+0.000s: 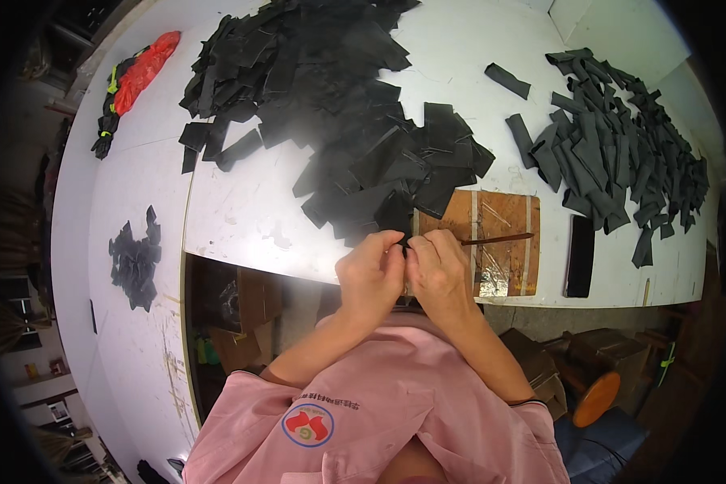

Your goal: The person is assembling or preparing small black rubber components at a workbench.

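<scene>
My left hand [371, 273] and right hand [441, 270] pinch a black fabric piece [406, 239] between them; a thin brown stick [500, 239] juts out by the right, over a brown board [504, 211].

Two hands [371, 273], three dark heaps [339, 121]

Black pile [339, 97] blocks upper centre, down to board [504, 214]. Grey rolls [593, 153] crowd upper right. Lane between, right of centre; loose roll [508, 81] in it. Phone [579, 256] obstructs below rolls. Room over table [234, 214], left of centre.
</scene>
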### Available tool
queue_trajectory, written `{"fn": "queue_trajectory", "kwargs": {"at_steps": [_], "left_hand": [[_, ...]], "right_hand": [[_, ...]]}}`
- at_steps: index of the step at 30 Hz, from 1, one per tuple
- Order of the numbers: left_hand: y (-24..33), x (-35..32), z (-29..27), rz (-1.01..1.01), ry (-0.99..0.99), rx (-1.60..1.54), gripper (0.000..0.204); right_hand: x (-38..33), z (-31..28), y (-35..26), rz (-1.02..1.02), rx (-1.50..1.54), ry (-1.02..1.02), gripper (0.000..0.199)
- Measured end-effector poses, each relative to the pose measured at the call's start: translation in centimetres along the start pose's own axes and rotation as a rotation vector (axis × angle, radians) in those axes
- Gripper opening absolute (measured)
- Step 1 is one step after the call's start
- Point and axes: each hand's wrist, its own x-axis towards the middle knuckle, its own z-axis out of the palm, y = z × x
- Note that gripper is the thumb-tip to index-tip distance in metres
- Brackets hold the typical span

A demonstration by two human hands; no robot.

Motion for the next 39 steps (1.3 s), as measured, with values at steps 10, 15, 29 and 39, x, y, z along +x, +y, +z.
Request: {"fn": "queue_trajectory", "kwargs": {"at_steps": [10,15,29,39], "left_hand": [[0.7,2.2,-3.1,-0.713,-0.358,-1.154,0.023],[-0.3,1.2,-0.3,-0.081,0.052,-0.228,0.021],[4.6,1.1,-2.2,-0.381,-0.625,-0.920,0.044],[6.9,-0.2,2.1,0.067,-0.296,-0.682,0.015]], "right_hand": [[-0.4,-0.7,0.2,0.883,1.465,-0.097,0.003],[-0.6,-0.3,-0.8,1.010,1.654,-0.146,0.012],[-2.3,-3.4,0.9,0.346,1.202,0.093,0.012],[-0.1,-9.9,-2.0,0.515,0.889,0.091,0.018]]}}
